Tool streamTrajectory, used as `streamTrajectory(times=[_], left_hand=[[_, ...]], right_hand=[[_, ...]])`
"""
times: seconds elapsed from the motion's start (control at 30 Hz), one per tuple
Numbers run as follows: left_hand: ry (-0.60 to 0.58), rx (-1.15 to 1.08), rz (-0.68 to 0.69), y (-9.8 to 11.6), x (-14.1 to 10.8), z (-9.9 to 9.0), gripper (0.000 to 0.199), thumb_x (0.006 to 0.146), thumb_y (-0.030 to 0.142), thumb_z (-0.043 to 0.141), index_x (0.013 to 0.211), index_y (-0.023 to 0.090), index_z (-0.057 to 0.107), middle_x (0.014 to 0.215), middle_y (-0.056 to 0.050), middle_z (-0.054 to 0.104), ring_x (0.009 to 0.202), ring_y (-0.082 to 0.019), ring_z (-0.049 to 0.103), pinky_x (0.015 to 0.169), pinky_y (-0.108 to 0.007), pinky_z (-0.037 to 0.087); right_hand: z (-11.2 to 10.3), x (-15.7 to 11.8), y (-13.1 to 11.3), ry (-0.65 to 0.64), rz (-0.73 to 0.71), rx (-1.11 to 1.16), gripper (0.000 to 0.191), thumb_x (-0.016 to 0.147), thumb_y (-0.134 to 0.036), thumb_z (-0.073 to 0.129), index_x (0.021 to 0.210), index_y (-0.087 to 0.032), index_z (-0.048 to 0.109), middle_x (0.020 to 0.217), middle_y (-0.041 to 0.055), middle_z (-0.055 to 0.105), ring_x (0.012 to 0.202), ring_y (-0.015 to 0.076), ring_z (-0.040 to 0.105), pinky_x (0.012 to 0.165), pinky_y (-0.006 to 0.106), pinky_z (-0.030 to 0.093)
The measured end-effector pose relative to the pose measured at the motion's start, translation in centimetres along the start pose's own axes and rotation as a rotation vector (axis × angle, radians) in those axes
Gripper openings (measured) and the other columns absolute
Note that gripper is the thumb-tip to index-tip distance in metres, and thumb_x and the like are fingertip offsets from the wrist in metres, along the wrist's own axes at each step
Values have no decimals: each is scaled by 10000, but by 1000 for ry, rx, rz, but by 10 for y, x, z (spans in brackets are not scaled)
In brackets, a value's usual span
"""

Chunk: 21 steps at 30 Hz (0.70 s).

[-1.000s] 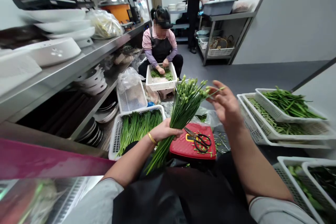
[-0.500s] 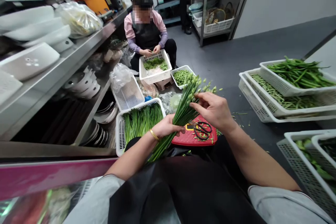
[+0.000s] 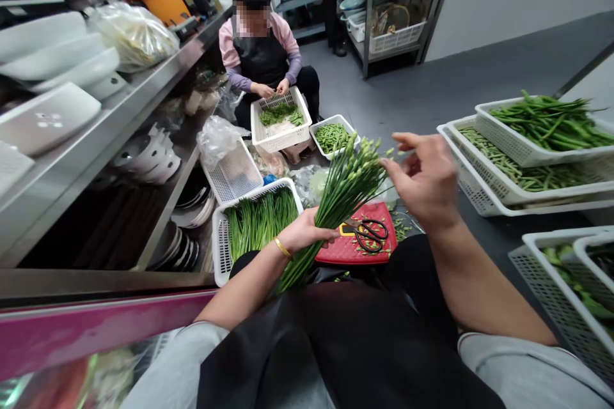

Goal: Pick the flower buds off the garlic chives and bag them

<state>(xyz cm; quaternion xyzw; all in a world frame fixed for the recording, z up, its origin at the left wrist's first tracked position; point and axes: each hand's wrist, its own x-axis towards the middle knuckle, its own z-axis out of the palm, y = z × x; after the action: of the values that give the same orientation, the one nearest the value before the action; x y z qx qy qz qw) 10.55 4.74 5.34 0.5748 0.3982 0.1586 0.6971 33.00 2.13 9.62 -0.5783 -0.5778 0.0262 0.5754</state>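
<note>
My left hand (image 3: 309,230) is wrapped around a slanted bunch of flowering chives (image 3: 343,192), with the pale buds at the upper right and the stems running down toward my lap. Just right of the buds is my right hand (image 3: 426,179), slightly blurred, its thumb and fingers apart and nothing visible between them. Below the bunch, black-handled scissors (image 3: 371,235) lie on a red surface (image 3: 336,249) strewn with snipped bits. More chives (image 3: 261,220) fill a white basket (image 3: 221,262) left of my hands.
Opposite sits a person (image 3: 261,51) handling greens over a white basket (image 3: 283,137). A small basket of cut beans (image 3: 333,137) stands beside it. Stacked baskets of green beans (image 3: 542,121) are at the right. Metal shelving with dishes (image 3: 139,115) runs along the left.
My right hand has moved right, away from the buds, and its fingers have spread. The left hand keeps its hold on the chives. The view has shifted slightly.
</note>
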Motion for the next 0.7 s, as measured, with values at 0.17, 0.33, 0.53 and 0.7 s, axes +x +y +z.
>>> streamTrajectory(times=[0.17, 0.33, 0.53, 0.7], left_hand=[[43, 23, 33, -6, 3, 2, 441, 526, 375, 860, 762, 129, 581, 547, 39, 595, 451, -87, 534, 467, -212, 442], [24, 47, 79, -8, 1, 3, 429, 569, 388, 837, 819, 119, 615, 541, 51, 577, 449, -79, 512, 460, -200, 425], [13, 0, 47, -3, -6, 3, 506, 539, 343, 845, 929, 121, 611, 627, 31, 624, 489, -83, 524, 469, -200, 429], [26, 1, 54, -5, -9, 4, 472, 541, 333, 840, 892, 118, 610, 630, 27, 617, 497, -86, 515, 482, -212, 433]], right_hand=[[8, -12, -20, -228, -64, -8, 304, 775, -392, 720, 977, -169, 676, 699, 15, 630, 559, 120, 534, 594, 287, 482], [27, -17, -17, -320, 27, 181, 130, 824, -284, 641, 787, -171, 693, 680, 14, 659, 554, 103, 543, 546, 250, 440], [11, -1, -15, -310, 282, 414, 223, 749, -380, 720, 719, -161, 688, 468, -43, 505, 387, 62, 410, 374, 217, 338], [-9, 14, -1, -364, 275, 370, 272, 732, -415, 728, 690, -157, 656, 495, -24, 537, 399, 68, 451, 380, 220, 377]])
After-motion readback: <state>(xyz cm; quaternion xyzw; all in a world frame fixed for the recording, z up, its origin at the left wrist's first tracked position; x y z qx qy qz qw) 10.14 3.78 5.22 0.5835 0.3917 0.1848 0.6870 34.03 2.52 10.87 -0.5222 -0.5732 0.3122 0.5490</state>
